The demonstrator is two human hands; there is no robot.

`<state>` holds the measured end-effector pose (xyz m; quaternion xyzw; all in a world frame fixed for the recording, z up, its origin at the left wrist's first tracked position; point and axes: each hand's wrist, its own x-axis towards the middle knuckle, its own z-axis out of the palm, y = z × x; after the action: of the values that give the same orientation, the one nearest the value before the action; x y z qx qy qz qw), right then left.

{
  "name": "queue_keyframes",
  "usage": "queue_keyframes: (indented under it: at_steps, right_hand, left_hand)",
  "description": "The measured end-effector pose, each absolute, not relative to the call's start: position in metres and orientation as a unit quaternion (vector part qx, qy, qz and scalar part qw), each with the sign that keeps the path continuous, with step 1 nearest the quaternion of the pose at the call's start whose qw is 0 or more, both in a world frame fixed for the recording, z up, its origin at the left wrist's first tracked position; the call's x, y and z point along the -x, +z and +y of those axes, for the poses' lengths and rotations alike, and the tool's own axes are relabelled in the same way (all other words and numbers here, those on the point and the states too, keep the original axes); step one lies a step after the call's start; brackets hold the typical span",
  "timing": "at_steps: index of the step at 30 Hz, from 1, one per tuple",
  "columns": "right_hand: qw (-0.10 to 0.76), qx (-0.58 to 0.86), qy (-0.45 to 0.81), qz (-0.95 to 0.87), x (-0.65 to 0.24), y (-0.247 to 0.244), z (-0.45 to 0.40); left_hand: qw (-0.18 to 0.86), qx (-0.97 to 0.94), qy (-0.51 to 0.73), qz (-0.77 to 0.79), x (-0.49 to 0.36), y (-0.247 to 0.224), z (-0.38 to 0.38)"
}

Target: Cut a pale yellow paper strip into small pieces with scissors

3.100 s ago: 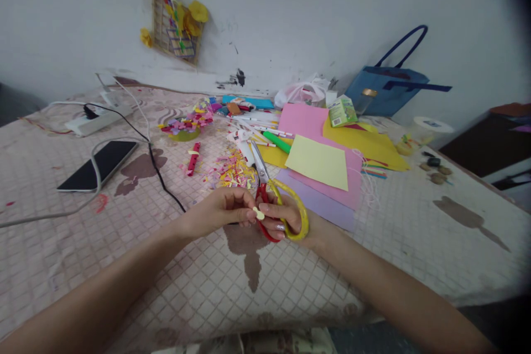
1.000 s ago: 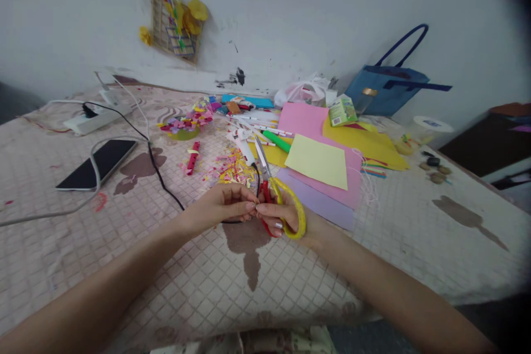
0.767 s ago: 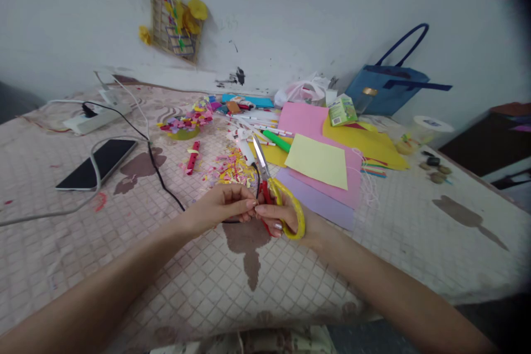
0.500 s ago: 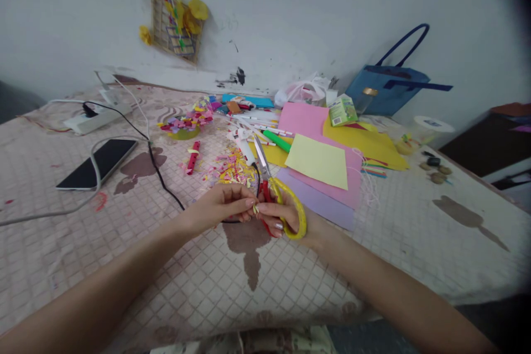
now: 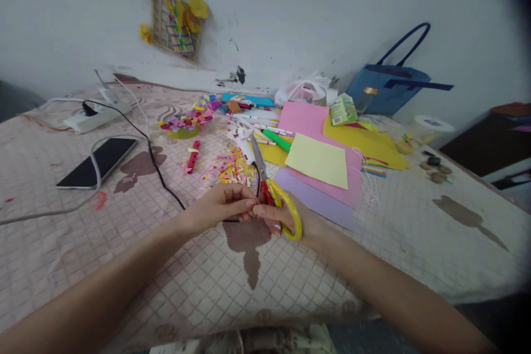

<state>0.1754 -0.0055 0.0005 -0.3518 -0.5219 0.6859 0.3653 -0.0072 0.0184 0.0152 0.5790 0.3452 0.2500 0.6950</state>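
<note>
My left hand [image 5: 232,203] is closed in a pinch, its fingertips touching those of my right hand [image 5: 280,215] above the tablecloth. What lies between the fingertips is too small to make out. Scissors with yellow and red handles [image 5: 293,215] hang on my right hand, their blades pointing up and away. Just beyond the hands lies a heap of pink and yellow paper bits [image 5: 236,168]. A glue gun [image 5: 245,146] rests behind it. To the left is a red folded strip [image 5: 193,157] with a pale band.
A phone [image 5: 99,163], cables and a power strip [image 5: 97,116] are at the left. A ring with paper pieces [image 5: 185,131] stands mid-left. Coloured sheets [image 5: 319,160], a green marker [image 5: 276,140], a small carton [image 5: 342,110] and a blue bag [image 5: 385,88] are at the right.
The scissors have tilted and shifted slightly left with my right hand. The small pale-yellow piece seen between my fingertips before is now hidden. My left hand has barely moved.
</note>
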Motion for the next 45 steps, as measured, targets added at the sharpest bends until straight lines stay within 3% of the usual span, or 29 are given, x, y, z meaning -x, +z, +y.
queue_keyframes:
  at_steps: [14, 24, 30, 40, 45]
  right_hand:
    - [0.369, 0.375, 0.660, -0.537, -0.177, 0.000, -0.007]
    - [0.406, 0.465, 0.571, -0.542, -0.173, 0.006, -0.007]
    - [0.407, 0.476, 0.550, -0.553, -0.173, 0.004, -0.006]
    - [0.423, 0.467, 0.570, -0.527, -0.174, 0.003, -0.005]
    - [0.430, 0.455, 0.586, -0.515, -0.174, 0.001, -0.003]
  left_hand:
    - [0.688, -0.578, 0.241, 0.366, 0.009, 0.017, 0.021]
    - [0.694, -0.560, 0.240, 0.383, 0.009, 0.016, 0.022]
    - [0.651, -0.602, 0.247, 0.391, 0.005, 0.015, 0.019]
    - [0.680, -0.557, 0.268, 0.394, 0.005, 0.017, 0.019]
    - [0.629, -0.616, 0.258, 0.397, 0.015, 0.023, 0.028]
